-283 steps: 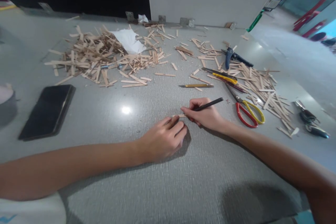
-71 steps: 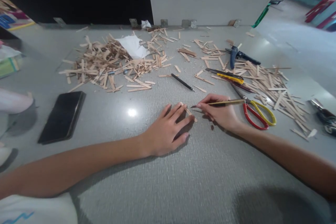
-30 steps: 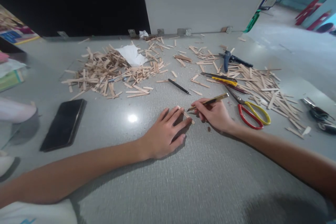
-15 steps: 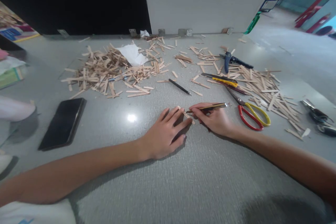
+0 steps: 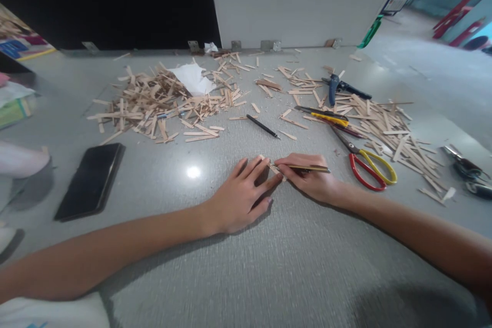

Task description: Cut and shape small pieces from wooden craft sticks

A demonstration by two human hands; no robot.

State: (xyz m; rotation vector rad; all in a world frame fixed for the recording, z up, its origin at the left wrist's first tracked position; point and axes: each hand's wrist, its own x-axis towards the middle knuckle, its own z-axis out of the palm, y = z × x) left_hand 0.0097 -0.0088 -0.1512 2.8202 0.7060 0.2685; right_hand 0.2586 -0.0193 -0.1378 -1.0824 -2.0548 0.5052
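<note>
- While pinned flat under the spread fingers of the left hand (image 5: 240, 200), lay a short wooden craft stick (image 5: 273, 168) on the grey table (image 5: 269, 266), between the two hands.
- Closed in a pen-like pinch around a slim yellow craft knife (image 5: 307, 168): right hand (image 5: 309, 180), tip touching the stick just beside the left fingertips (image 5: 277, 178).
- Judged as the step in hand: scoring or cutting the stick, blade already at the wood.
- Called for next, by that reading: steady downward hold from the left, a short controlled draw of the blade, kept off the fingertips so close by.
- Left untouched nearby: black pen (image 5: 263, 126), red-and-yellow scissors (image 5: 365, 164), heaps of stick offcuts (image 5: 154, 105), black phone (image 5: 90, 179).
</note>
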